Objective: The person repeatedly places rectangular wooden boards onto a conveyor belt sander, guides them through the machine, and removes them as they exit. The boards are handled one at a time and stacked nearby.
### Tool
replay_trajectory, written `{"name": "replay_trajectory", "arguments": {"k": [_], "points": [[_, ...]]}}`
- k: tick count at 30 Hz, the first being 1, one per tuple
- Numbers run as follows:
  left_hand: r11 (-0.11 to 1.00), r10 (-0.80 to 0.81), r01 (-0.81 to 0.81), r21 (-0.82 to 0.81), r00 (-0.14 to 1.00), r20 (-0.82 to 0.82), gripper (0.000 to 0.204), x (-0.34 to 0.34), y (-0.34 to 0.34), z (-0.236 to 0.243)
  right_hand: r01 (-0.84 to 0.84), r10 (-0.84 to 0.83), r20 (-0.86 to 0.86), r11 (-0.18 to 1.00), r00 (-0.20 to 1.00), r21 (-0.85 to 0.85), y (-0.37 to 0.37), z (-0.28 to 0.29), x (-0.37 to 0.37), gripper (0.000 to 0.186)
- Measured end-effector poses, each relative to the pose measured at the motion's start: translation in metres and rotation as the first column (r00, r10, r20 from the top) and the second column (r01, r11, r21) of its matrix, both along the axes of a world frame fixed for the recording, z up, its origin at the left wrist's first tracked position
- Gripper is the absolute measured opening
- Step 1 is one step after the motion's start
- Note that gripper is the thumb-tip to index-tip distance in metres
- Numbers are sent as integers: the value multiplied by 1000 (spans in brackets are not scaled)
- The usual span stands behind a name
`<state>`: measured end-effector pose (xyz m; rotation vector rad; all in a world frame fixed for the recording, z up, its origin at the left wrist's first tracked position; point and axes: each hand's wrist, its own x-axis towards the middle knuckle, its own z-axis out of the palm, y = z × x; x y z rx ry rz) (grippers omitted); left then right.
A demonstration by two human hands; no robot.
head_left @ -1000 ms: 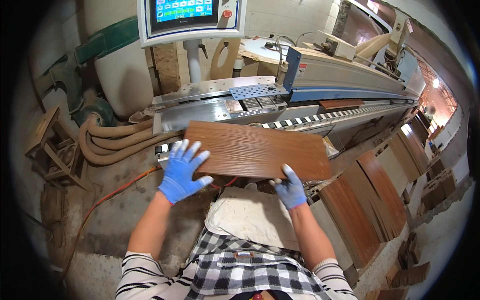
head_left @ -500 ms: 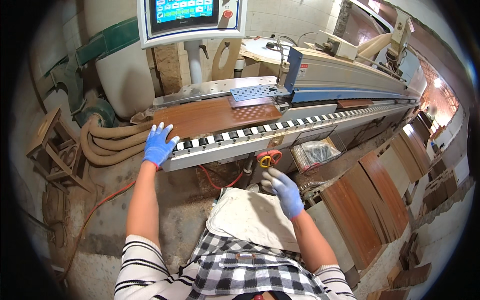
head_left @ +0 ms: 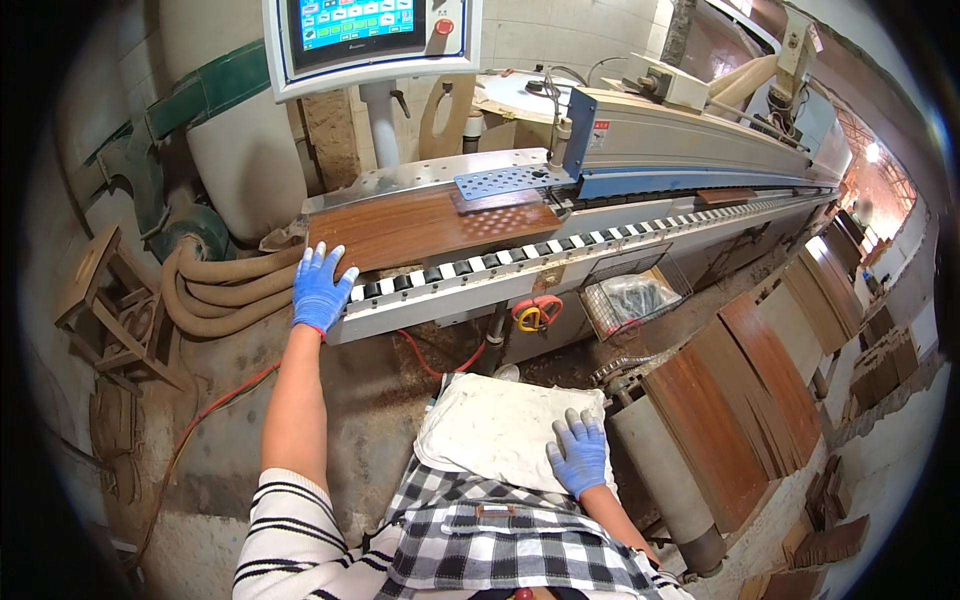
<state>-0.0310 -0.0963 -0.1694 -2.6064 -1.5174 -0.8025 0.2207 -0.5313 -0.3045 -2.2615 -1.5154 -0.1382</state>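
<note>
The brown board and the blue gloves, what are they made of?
The board looks like wood or wood-look laminate: reddish brown with streaky grain and a smooth surface. The gloves on the left hand and right hand look like thin rubbery material, snug and slightly wrinkled.

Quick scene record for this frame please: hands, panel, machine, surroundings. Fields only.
left hand: blue glove, flat on the rear corner of the wooden panel
right hand: blue glove, resting on the white cloth at the person's lap, holding nothing
wooden panel: brown, lying flat on the machine bed, front end under the perforated blue guard
roller conveyor: runs along the panel's near edge
control screen: lit, above the infeed
stacked panels: brown, at the person's right
hoses: tan, coiled left of the infeed
</note>
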Motion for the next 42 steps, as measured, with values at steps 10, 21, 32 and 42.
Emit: {"name": "replay_trajectory", "arguments": {"k": [10,21,32,42], "points": [[1000,-24,24,4,1000,8,56,-3,3,-2,-3,3,25,1000,1000,1,-2,0,2,42],[995,42,-33,-92,994,96,56,-27,6,-5,-2,2,12,1000,1000,2,-2,-2,2,42],[992,16,10,-128,979,202,49,-39,11,-7,-3,3,3,1000,1000,3,-2,0,1,41],[994,-10,19,-104,996,90,53,-34,16,-1,110,-87,-126,975,988,191,-13,21,47,41]]}}
